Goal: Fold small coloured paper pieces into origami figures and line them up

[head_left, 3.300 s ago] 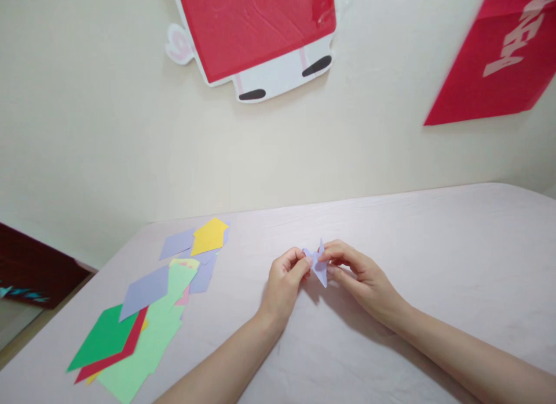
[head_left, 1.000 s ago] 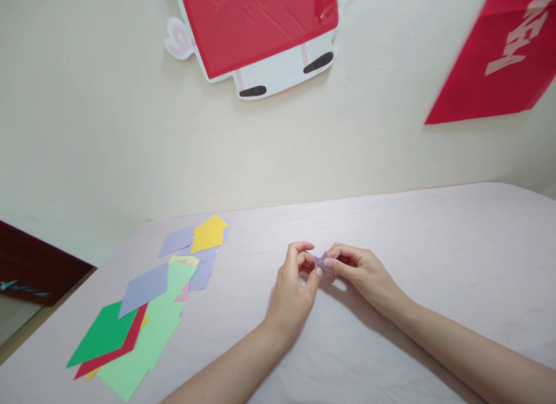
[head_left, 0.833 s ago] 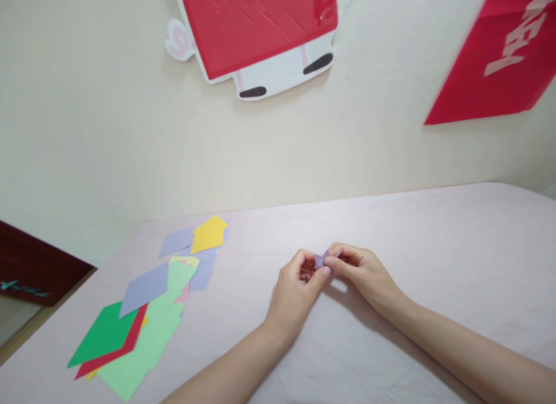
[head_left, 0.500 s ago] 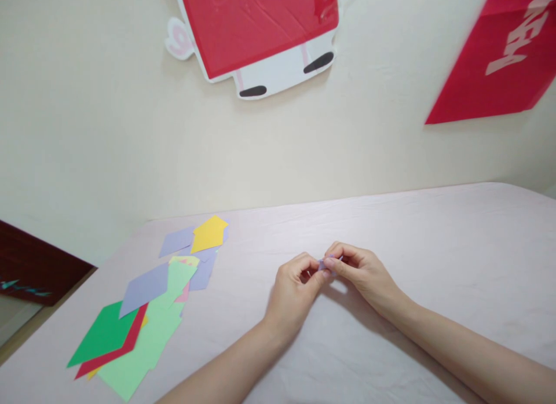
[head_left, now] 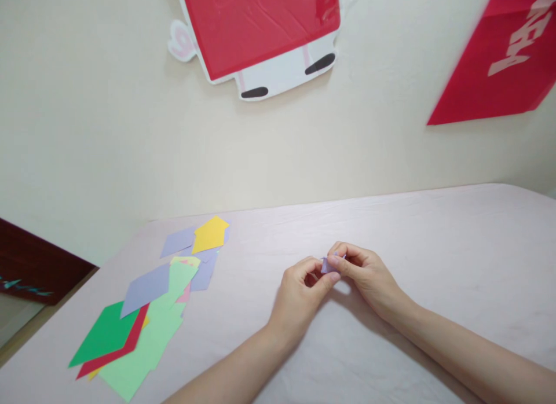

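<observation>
A small folded piece of purple paper [head_left: 329,266] is pinched between my two hands, a little above the pale cloth. My right hand [head_left: 365,272] grips its right side between thumb and fingertips. On the other side, my left hand [head_left: 299,291] curls around the paper's left edge, with its thumb at the lower edge. My fingers cover much of the paper, so its full shape is hidden.
A pale pink cloth [head_left: 269,236] covers the surface. At the left lie overlapping paper sheets: green [head_left: 104,334], purple [head_left: 147,288], light green [head_left: 152,340] and yellow [head_left: 211,235]. A red-and-white cutout [head_left: 264,33] and a red sheet [head_left: 490,62] hang on the wall behind.
More of the purple paper shows between my hands. My left thumb and fingers have shifted slightly right and spread a little around it, while my right hand keeps its pinch.
</observation>
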